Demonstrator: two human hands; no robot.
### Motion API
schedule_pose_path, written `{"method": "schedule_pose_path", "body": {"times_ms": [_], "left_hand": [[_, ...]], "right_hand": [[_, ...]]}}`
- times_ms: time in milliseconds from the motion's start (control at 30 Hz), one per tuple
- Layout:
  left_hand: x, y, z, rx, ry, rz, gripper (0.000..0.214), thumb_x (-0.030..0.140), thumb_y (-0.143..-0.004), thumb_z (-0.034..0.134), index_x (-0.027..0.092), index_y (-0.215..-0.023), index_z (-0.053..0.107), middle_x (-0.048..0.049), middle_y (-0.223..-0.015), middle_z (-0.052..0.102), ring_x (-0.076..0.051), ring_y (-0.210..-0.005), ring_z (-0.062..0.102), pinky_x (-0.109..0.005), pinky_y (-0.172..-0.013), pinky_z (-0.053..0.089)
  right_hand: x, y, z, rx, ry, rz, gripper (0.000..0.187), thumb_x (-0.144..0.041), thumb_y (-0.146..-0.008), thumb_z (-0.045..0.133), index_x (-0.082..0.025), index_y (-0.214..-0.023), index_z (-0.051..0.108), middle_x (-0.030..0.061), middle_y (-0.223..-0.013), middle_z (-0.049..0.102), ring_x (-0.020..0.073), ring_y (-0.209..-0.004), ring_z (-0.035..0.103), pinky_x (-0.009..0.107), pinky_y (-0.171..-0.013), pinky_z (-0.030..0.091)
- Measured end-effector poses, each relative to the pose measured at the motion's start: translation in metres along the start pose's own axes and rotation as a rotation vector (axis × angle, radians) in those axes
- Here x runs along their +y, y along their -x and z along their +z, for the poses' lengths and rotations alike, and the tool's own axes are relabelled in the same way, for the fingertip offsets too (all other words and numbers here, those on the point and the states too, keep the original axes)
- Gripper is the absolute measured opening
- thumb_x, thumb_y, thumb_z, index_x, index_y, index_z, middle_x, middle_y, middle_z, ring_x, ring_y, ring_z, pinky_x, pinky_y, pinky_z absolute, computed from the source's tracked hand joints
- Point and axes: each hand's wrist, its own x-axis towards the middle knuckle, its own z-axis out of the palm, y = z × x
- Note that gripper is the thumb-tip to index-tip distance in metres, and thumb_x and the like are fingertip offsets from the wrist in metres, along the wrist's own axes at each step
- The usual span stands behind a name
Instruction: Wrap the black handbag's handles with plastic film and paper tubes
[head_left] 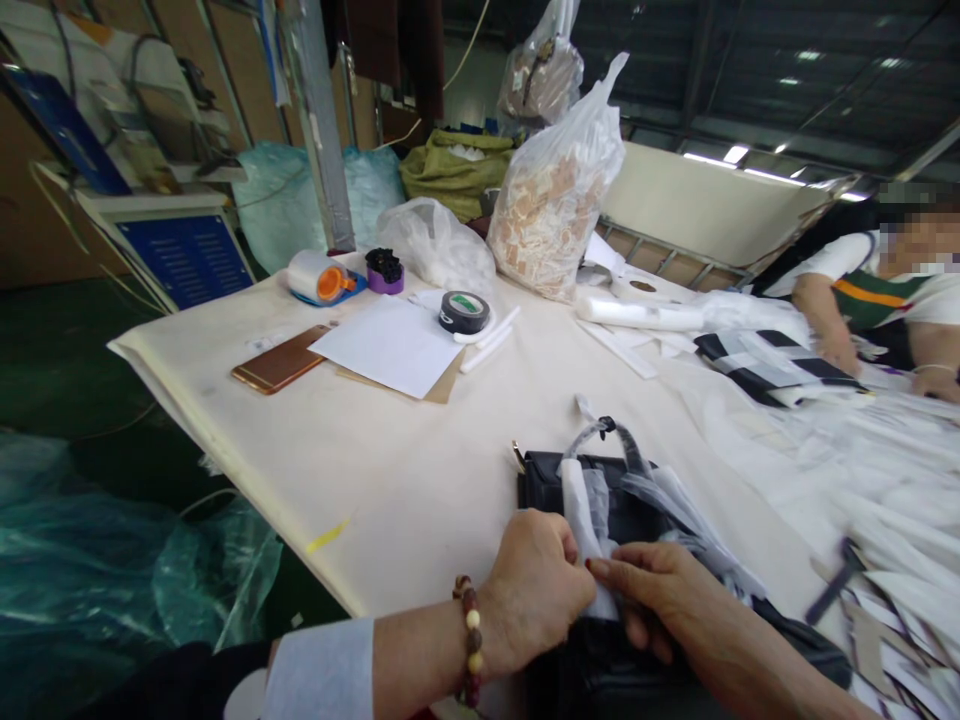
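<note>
A black handbag [551, 482] lies at the near edge of the cream table [420, 470], its handle wrapped in clear film. A strip of white wrapping paper [579, 505] runs over the bag. My left hand [536, 585], with a bead bracelet at the wrist, is closed in a pinch on the lower end of that strip. My right hand [660, 590] meets it from the right, fingers pressed onto the same paper and the bag beneath.
On the table sit a gold phone [279, 362], white sheets [390, 345], black tape [463, 311], a clear tape roll [319, 277] and a plastic bag of tan pieces [555, 200]. White paper strips [885, 470] pile at the right. Another person [885, 290] works at the far right.
</note>
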Motion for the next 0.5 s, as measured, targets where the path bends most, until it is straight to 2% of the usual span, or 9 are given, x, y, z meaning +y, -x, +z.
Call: {"method": "schedule_pose_path", "body": {"times_ms": [167, 233, 300, 400, 500], "left_hand": [[-0.011, 0.005, 0.004, -0.002, 0.007, 0.098, 0.007, 0.012, -0.068, 0.050, 0.017, -0.064, 0.047, 0.0042, -0.050, 0.048, -0.010, -0.041, 0.047, -0.019, -0.037, 0.029], [-0.016, 0.006, 0.001, -0.012, 0.004, 0.179, 0.008, 0.009, -0.064, 0.051, 0.017, -0.068, 0.049, 0.0034, -0.055, 0.050, -0.010, -0.047, 0.047, -0.019, -0.041, 0.029], [-0.021, 0.006, -0.002, -0.083, 0.070, 0.236, 0.015, 0.007, -0.061, 0.049, 0.016, -0.073, 0.051, 0.0035, -0.057, 0.052, -0.010, -0.050, 0.048, -0.020, -0.045, 0.030], [-0.026, 0.001, -0.003, -0.188, 0.227, 0.225, 0.008, 0.012, -0.069, 0.046, 0.016, -0.074, 0.050, 0.0036, -0.051, 0.052, -0.010, -0.048, 0.048, -0.021, -0.048, 0.032], [-0.029, -0.004, 0.001, -0.171, 0.347, 0.160, 0.007, 0.022, -0.072, 0.049, 0.015, -0.071, 0.050, 0.0041, -0.044, 0.051, -0.008, -0.041, 0.045, -0.020, -0.045, 0.029]], "right_hand": [[0.003, -0.001, -0.001, -0.018, -0.051, -0.019, 0.029, -0.040, -0.075, 0.055, -0.015, -0.062, 0.055, -0.0047, -0.041, 0.047, 0.0037, -0.034, 0.034, 0.017, -0.037, 0.020], [0.004, -0.001, -0.002, -0.010, -0.062, -0.015, 0.028, -0.038, -0.077, 0.054, -0.016, -0.060, 0.053, -0.0046, -0.041, 0.047, 0.0039, -0.035, 0.035, 0.017, -0.038, 0.021], [0.005, 0.000, -0.003, -0.006, -0.073, -0.016, 0.027, -0.038, -0.077, 0.053, -0.016, -0.061, 0.054, -0.0044, -0.042, 0.047, 0.0044, -0.036, 0.036, 0.018, -0.038, 0.022], [0.007, -0.001, -0.004, -0.018, -0.103, -0.031, 0.028, -0.041, -0.076, 0.054, -0.016, -0.061, 0.055, -0.0044, -0.042, 0.047, 0.0048, -0.037, 0.035, 0.018, -0.039, 0.023], [0.007, -0.002, -0.004, -0.028, -0.119, -0.030, 0.031, -0.043, -0.074, 0.056, -0.017, -0.059, 0.053, -0.0046, -0.042, 0.046, 0.0049, -0.036, 0.034, 0.018, -0.038, 0.023]]}}
